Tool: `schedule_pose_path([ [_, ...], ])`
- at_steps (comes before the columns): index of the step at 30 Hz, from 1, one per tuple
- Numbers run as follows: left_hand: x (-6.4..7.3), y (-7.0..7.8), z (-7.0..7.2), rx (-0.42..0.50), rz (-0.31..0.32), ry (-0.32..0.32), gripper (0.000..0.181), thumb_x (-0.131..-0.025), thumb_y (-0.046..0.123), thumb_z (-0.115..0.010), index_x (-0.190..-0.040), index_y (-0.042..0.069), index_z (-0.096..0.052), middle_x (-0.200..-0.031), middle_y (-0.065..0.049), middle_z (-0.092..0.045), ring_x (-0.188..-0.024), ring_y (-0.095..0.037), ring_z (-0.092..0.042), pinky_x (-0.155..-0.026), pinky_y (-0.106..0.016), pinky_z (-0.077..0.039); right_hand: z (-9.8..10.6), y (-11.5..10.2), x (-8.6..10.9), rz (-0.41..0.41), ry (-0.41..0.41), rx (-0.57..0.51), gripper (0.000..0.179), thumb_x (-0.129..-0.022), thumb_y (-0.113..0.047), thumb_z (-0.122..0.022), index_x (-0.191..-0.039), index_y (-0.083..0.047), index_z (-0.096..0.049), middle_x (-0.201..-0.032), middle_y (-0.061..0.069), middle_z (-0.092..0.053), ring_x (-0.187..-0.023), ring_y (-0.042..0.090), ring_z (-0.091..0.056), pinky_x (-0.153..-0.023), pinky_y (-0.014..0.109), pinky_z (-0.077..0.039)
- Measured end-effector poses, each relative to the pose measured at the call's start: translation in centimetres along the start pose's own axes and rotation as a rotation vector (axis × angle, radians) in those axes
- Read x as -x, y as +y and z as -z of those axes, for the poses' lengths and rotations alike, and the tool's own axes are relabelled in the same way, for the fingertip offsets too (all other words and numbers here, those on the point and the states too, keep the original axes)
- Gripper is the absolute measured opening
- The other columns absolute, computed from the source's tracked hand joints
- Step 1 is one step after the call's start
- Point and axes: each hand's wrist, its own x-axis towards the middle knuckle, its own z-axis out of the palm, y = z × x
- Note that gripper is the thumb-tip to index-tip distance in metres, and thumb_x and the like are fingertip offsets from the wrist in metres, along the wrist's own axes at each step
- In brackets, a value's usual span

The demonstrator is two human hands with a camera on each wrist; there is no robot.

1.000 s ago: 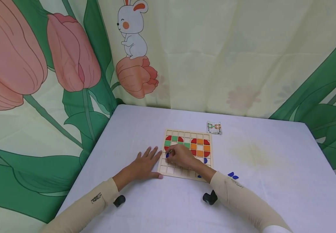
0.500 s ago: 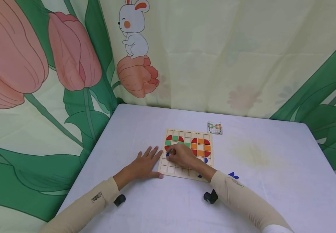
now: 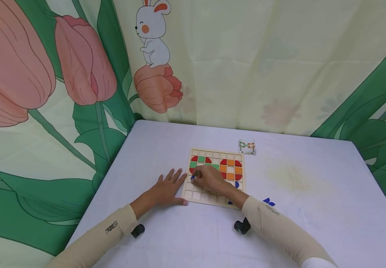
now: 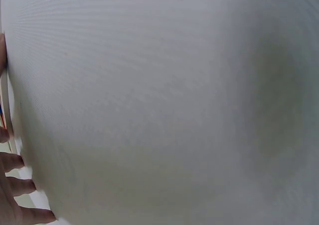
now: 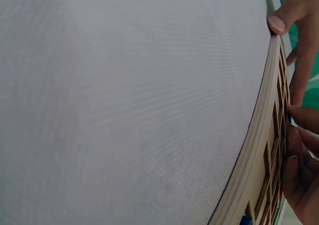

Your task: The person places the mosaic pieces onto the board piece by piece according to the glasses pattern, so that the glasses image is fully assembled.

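A wooden grid board [image 3: 209, 202] lies on the table, its cells partly filled with red, green, orange and blue pieces. My left hand [image 3: 166, 190] rests with spread fingers on the table beside the board's left edge, the thumb at its near left corner. Over the board's left part is my right hand [image 3: 209, 178], finger and thumb curled together at a small blue piece [image 3: 192, 178] in the left column. The fingertips partly hide that piece. A sliver of blue shows by those fingertips in the right wrist view, where the left thumb [image 5: 277, 24] touches the board corner.
Two loose blue pieces [image 3: 268, 201] lie right of the board, near the right sleeve. A small pattern card [image 3: 247, 147] sits beyond the board's far right corner. Other blue pieces [image 3: 236, 184] are in the board's right part. A printed curtain [image 3: 226, 74] hangs behind the table.
The right fingertips shift slightly at the blue piece, and a small gap now shows between finger and thumb. The left hand and the board stay in place.
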Motion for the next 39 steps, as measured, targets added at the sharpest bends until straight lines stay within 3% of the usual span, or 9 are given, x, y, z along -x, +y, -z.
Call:
schedule_pose_path([
  [14,0.2,0.1,0.1,-0.003,-0.001,0.009,0.107,-0.081,0.077,-0.060,-0.162,0.019,-0.020,-0.169,-0.010,-0.015,-0.155,-0.041,-0.014,-0.111,-0.071,-0.028,0.5,0.3,0.0,0.019,-0.066,0.000,0.020,-0.091,-0.022,-0.075,-0.109,-0.014,-0.076,-0.078,-0.008,-0.068,-0.068,0.009,-0.059,-0.062,0.024,-0.048],
  [21,0.2,0.1,-0.1,-0.016,-0.001,0.017,0.107,-0.081,0.077,-0.060,-0.162,0.019,-0.020,-0.169,-0.009,-0.015,-0.155,-0.040,-0.014,-0.112,-0.070,-0.028,2.9,1.8,1.3,0.081,-0.092,-0.069,0.020,-0.095,-0.023,-0.070,-0.112,-0.014,-0.074,-0.088,-0.008,-0.068,-0.079,0.011,-0.058,-0.070,0.024,-0.051],
  [25,0.2,0.3,0.0,0.001,0.001,0.023,0.107,-0.081,0.075,-0.063,-0.162,0.018,-0.021,-0.169,-0.010,-0.015,-0.155,-0.041,-0.014,-0.112,-0.071,-0.027,5.2,3.9,2.9,0.065,-0.074,-0.077,0.017,-0.096,-0.022,-0.069,-0.110,-0.015,-0.075,-0.091,-0.007,-0.068,-0.084,0.013,-0.058,-0.071,0.026,-0.051],
  [31,0.4,0.5,0.1,0.006,0.007,0.037,0.106,-0.081,0.073,-0.064,-0.161,0.017,-0.023,-0.169,-0.011,-0.017,-0.154,-0.042,-0.015,-0.111,-0.071,-0.028,8.5,7.7,6.6,-0.049,-0.058,-0.078,0.016,-0.095,-0.021,-0.070,-0.109,-0.012,-0.074,-0.090,-0.003,-0.067,-0.082,0.016,-0.057,-0.067,0.024,-0.051],
  [39,0.2,0.4,-0.1,-0.001,0.009,0.027,0.107,-0.081,0.073,-0.064,-0.162,0.018,-0.021,-0.169,-0.010,-0.015,-0.155,-0.041,-0.013,-0.112,-0.071,-0.027,10.6,11.8,12.3,-0.157,-0.089,-0.027,0.023,-0.091,-0.018,-0.073,-0.114,-0.012,-0.073,-0.094,-0.003,-0.066,-0.079,0.015,-0.054,-0.062,0.022,-0.049],
])
